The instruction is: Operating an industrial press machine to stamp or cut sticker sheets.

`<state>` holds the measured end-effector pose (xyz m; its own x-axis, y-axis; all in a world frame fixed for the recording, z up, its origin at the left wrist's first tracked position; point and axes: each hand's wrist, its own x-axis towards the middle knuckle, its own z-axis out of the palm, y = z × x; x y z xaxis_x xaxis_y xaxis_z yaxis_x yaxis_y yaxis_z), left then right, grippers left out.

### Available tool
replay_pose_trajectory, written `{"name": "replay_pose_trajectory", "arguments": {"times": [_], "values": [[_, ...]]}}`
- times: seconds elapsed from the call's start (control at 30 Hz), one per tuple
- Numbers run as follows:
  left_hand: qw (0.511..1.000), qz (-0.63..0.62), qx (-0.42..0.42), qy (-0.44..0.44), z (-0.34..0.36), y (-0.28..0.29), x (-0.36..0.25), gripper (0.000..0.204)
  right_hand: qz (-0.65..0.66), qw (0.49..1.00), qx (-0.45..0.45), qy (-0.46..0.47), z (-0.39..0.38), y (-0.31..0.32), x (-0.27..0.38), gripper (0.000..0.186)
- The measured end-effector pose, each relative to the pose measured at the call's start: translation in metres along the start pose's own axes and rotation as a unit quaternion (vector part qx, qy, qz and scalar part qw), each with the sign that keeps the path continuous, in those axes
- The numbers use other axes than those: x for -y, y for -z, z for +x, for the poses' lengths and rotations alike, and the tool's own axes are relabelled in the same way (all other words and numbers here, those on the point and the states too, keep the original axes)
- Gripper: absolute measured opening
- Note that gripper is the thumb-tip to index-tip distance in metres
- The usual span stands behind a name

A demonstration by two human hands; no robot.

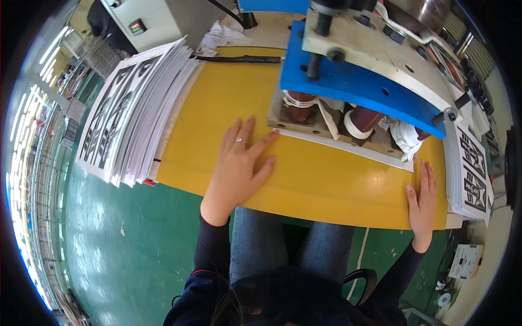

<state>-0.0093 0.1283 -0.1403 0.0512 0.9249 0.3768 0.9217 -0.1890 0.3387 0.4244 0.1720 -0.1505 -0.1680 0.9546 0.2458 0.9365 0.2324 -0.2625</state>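
My left hand (235, 169) lies on the yellow tabletop (321, 190) with its fingers spread and a ring on one of them. The index fingertip touches the left end of a thin white strip (342, 148), which looks like the edge of a sheet. Most of that sheet is hidden beneath a press (359, 87) with a blue plate and a metal base. Near the strip's right end, my right hand (422, 204) rests flat, its fingers stretched forward. Neither hand holds anything.
A tall stack of printed white sheets (147, 108) stands on the left, and another printed stack (468, 174) on the right. Bolts and brown cylinders wrapped in white (361, 122) fill the press. A dark bar (239, 59) lies along the far edge. Green floor (130, 233) shows below.
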Motion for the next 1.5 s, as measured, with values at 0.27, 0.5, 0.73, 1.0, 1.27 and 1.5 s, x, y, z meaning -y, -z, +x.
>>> {"name": "replay_pose_trajectory", "arguments": {"times": [0.27, 0.5, 0.73, 1.0, 1.27, 1.5], "values": [[1.0, -0.011, -0.013, -0.003, -0.002, -0.004, 0.0, 0.047, 0.055, 0.998, -0.016, -0.012, -0.001, 0.002, -0.003, 0.062], [0.999, -0.012, -0.044, -0.005, 0.003, -0.011, 0.004, 0.044, 0.087, 0.996, -0.029, -0.023, 0.01, 0.0, -0.007, 0.058], [0.998, -0.016, -0.052, -0.014, -0.001, -0.013, 0.007, 0.044, 0.092, 0.995, -0.038, -0.005, 0.004, -0.001, -0.008, 0.057], [0.998, -0.018, -0.054, -0.019, -0.004, -0.014, 0.006, 0.043, 0.106, 0.993, -0.038, -0.023, -0.001, 0.002, -0.003, 0.058], [0.995, -0.004, -0.095, -0.03, -0.005, -0.01, 0.007, 0.034, 0.116, 0.992, -0.041, -0.034, 0.003, -0.001, -0.002, 0.059], [0.99, -0.073, -0.103, 0.06, -0.011, 0.002, -0.006, 0.026, 0.265, 0.95, -0.145, -0.071, 0.005, -0.017, -0.054, 0.059]]}}
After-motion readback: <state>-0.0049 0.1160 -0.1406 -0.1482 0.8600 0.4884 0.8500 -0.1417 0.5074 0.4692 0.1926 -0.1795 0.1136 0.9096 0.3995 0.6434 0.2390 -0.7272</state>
